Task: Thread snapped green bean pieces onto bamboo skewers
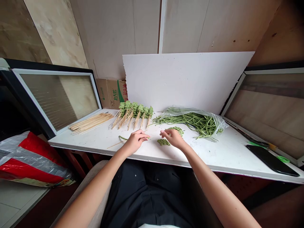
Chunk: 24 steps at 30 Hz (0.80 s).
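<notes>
My left hand (136, 141) is closed in a pinch on a green long bean (123, 137). One end of the bean sticks out to the left, and a short green tip shows at my fingertips. A thin bamboo skewer (115, 145) lies beneath that hand, partly hidden. To its right, my right hand (174, 138) has its fingers curled with the thumb against them; whatever is between them is hidden. Beside and below its fingertips sits a small row of cut bean pieces (163, 142). Another heap of cut pieces (178, 129) is partly covered by this hand.
Several bean-loaded skewers (135, 110) are stacked at the back, with bare skewers (91, 123) to their left. A clear plastic bag (216, 118) holds loose long beans (194, 122). A black phone (272, 160) lies far right on the white table (213, 160). A carton (110, 93) stands behind.
</notes>
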### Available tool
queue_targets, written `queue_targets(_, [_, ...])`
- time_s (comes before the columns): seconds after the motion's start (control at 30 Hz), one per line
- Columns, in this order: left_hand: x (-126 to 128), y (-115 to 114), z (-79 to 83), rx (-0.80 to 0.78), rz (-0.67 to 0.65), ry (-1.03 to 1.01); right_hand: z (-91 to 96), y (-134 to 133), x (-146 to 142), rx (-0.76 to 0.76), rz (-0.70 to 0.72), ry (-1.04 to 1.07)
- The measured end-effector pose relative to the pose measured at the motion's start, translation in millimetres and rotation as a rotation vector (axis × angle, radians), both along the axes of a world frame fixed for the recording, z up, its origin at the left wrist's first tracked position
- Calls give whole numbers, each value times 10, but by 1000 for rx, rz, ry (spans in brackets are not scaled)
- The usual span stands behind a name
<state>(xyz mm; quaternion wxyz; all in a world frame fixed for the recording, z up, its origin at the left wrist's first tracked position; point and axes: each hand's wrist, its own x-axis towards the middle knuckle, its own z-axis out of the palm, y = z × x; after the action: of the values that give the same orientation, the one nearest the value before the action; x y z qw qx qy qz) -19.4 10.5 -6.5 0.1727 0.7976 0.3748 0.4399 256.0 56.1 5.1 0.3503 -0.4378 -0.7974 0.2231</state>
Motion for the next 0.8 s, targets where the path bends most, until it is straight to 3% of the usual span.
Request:
queue_targets(0.13, [58,-14,-15,-71,4,-59,117,-264,-275,142,252,43])
queue_targets(0.23, [112,-42,-7,-101,-2,-85,105,-364,-407,290,349,52])
queue_targets(0.43, [108,-62,32,-151,-39,-77,51,-336,-432,471,305,52])
queue_targets(0.63, [-20,-17,51,-129,93,27,64,-267,-328,503,192,79])
queue_targets(0.8, [1,-74,95,-119,86,65,17,-279,-377,549,235,69])
